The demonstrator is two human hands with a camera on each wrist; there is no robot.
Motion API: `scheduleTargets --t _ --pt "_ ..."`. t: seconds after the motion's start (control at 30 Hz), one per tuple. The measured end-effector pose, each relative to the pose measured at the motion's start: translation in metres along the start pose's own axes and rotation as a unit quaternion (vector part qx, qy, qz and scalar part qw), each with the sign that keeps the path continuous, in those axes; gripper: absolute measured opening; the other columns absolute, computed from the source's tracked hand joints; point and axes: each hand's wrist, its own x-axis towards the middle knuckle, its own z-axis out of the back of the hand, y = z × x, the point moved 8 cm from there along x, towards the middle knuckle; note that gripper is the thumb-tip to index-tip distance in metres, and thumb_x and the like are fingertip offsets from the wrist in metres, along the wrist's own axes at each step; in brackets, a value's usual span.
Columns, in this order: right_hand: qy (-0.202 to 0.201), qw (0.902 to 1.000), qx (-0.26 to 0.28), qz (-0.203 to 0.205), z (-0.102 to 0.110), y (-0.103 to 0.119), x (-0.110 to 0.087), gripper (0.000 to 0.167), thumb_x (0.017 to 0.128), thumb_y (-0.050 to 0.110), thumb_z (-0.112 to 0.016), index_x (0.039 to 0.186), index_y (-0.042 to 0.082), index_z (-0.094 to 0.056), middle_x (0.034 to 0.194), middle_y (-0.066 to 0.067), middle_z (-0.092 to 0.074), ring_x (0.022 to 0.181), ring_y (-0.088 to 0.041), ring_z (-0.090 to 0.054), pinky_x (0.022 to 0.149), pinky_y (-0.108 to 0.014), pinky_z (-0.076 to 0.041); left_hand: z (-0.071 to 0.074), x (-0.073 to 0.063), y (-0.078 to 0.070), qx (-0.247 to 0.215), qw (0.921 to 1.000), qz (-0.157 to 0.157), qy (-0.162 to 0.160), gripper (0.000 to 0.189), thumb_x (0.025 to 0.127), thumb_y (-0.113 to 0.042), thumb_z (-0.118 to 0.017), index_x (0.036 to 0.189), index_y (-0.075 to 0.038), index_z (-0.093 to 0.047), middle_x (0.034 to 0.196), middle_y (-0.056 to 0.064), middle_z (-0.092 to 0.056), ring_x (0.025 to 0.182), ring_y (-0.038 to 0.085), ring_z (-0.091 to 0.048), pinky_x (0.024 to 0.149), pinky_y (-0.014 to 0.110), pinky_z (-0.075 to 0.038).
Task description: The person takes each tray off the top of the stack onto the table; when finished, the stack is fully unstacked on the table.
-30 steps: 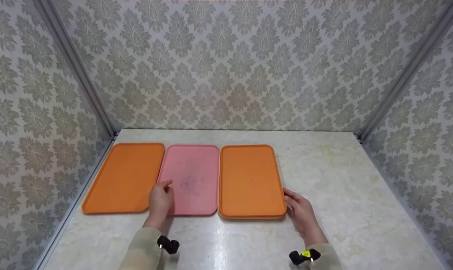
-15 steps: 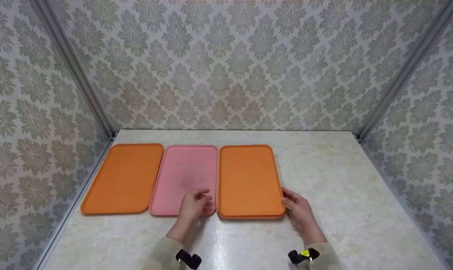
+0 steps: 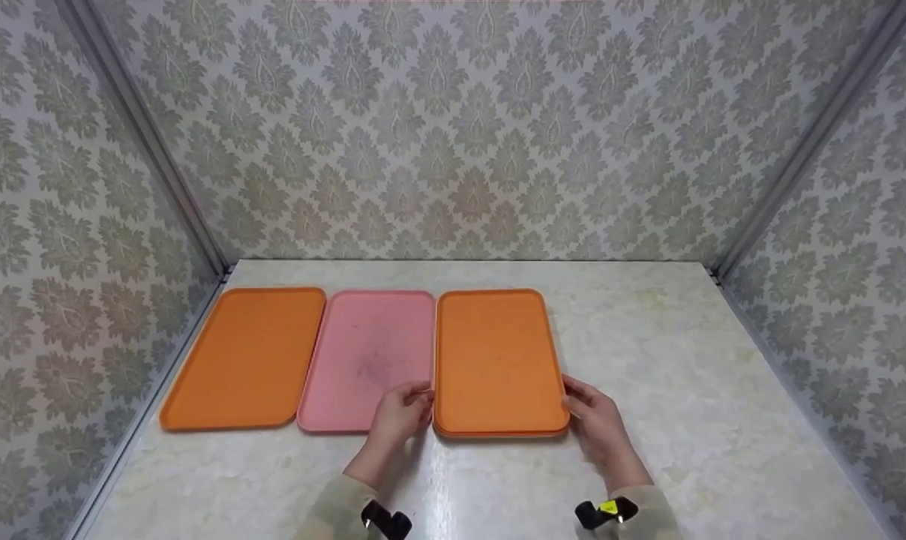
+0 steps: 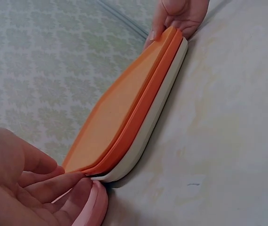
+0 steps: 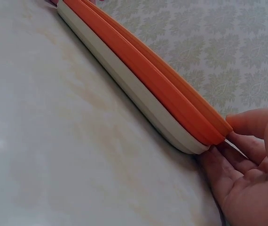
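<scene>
On the right of the tray row lies a stack: an orange tray (image 3: 498, 360) on top, a darker orange-red tray (image 5: 148, 77) under it, a cream-white tray (image 4: 138, 147) at the bottom. My left hand (image 3: 398, 416) reaches over the pink tray (image 3: 370, 345); its thumb and fingers pinch the orange tray's near left corner. At the near right edge my right hand (image 3: 601, 427) holds the orange tray, thumb on its rim and fingers below, against the lower trays. In the right wrist view the left hand is almost wholly out of frame.
Another orange tray (image 3: 243, 360) lies at the far left, beside the pink one. The marbled white table (image 3: 648, 337) extends to the right of the stack. Patterned walls (image 3: 453, 150) enclose the table at the back and both sides.
My left hand has moved right, from between the left orange tray and the pink tray to the stack's left edge, and now grips there. My right hand stays at the right edge.
</scene>
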Motion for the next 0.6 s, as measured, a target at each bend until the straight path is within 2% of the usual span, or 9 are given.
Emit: scheduleTargets --t 0.17,0.3,0.6 --pt "-0.005 0.9999 0.012 0.0 -0.0008 0.0009 0.0013 0.051 0.1 -0.002 -0.057 0.15 0.0 -0.049 0.155 -0.02 -0.048 0.129 -0.021 -0.056 0.095 -0.025 -0.057 -0.0034 0.0013 -0.0008 -0.035 0.9994 0.003 0.008 0.034 0.102 0.004 -0.048 0.132 0.015 -0.058 0.12 0.029 -0.07 0.089 0.015 -0.067 0.073 0.027 -0.059" --pt "-0.008 0.9999 0.014 0.001 -0.0002 0.0028 0.0006 0.051 0.101 -0.001 -0.057 0.151 0.001 -0.048 0.156 -0.02 -0.047 0.131 -0.022 -0.054 0.095 -0.024 -0.057 -0.0041 0.0029 0.0007 -0.056 0.9982 0.02 0.009 0.032 0.103 0.003 -0.048 0.131 0.014 -0.058 0.119 0.027 -0.07 0.087 0.014 -0.066 0.072 0.025 -0.058" --pt "-0.018 0.9998 0.004 -0.012 0.0017 0.0005 -0.0022 0.051 0.101 0.0 -0.057 0.151 0.003 -0.049 0.156 -0.018 -0.048 0.134 -0.024 -0.052 0.094 -0.024 -0.057 -0.0037 0.0036 0.0052 -0.07 0.9973 0.02 0.015 0.034 0.102 0.006 -0.046 0.134 0.016 -0.054 0.127 0.03 -0.067 0.092 0.014 -0.067 0.074 0.024 -0.058"
